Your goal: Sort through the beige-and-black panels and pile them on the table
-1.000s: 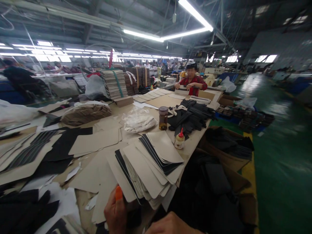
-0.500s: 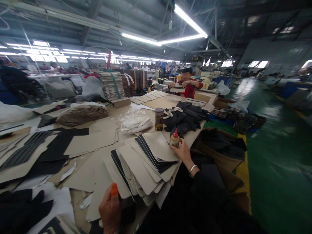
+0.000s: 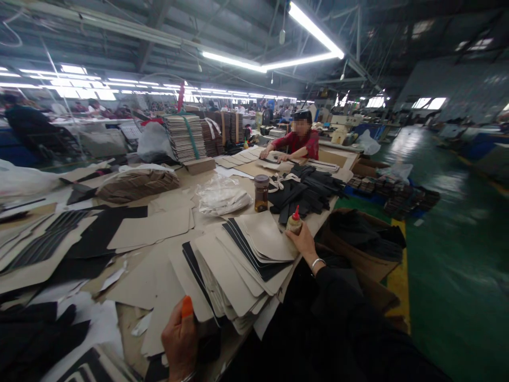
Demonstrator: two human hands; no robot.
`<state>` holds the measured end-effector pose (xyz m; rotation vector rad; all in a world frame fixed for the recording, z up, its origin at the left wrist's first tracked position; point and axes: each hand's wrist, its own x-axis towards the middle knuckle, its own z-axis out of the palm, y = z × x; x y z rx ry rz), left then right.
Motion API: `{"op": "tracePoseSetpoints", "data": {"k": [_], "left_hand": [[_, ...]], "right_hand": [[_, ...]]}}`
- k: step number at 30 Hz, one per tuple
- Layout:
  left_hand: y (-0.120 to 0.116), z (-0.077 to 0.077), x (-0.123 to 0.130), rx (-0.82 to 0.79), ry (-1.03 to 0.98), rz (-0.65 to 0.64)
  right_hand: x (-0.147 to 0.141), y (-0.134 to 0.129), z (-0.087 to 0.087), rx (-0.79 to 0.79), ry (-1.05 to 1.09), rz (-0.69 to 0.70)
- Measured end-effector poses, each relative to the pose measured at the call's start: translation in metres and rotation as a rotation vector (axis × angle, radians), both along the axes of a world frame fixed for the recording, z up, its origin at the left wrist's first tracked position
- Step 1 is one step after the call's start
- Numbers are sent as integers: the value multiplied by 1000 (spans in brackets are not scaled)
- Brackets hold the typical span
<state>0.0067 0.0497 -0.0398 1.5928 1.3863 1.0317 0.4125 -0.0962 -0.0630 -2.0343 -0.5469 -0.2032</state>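
Observation:
My right hand (image 3: 304,241) is wrapped round a small squeeze bottle (image 3: 295,223) with a red nozzle, tilted a little, at the right edge of a fanned stack of beige and black panels (image 3: 234,260). Low in the view, my left hand (image 3: 180,334) is closed, with an orange cover (image 3: 186,306) on one digit. It lies beside the stack's near left corner, next to a dark piece (image 3: 209,342); whether the fingers hold anything is hidden.
A lidded jar (image 3: 261,193), a clear plastic bag (image 3: 222,196) and black strips (image 3: 306,191) lie beyond the stack. Across the table, a person in red (image 3: 304,143) handles a panel. Boxes of dark material (image 3: 363,239) stand right of the table edge.
My right hand has shifted slightly right and up with the squeeze bottle. My left hand has barely moved. The person opposite has lowered the raised panel to the table and leans forward.

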Motion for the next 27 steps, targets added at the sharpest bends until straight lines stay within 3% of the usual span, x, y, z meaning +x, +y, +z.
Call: {"op": "tracePoseSetpoints", "data": {"k": [3, 5, 9, 11, 14, 18, 23, 27], "left_hand": [[0, 0, 1, -9, -2, 12], [1, -2, 0, -12, -10, 4], [2, -4, 0, -4, -28, -14], [2, -3, -1, -2, -25, -15], [1, -2, -1, -13, -18, -14], [2, -5, -1, 5, -28, -23], [5, -9, -1, 43, -22, -13], [5, -8, -2, 81, -9, -49]], "right_hand": [[-13, -13, -6, 39, -25, -142], [-28, -20, -9, 30, -70, -151], [-52, -16, 1, -112, -179, 226], [-55, -2, 15, -253, -180, 328], [-50, 28, 36, -427, -148, 345], [-40, 69, 54, -533, -144, 324], [-49, 91, 53, -623, -132, 374], [-63, 89, 44, -623, -171, 554]]}}
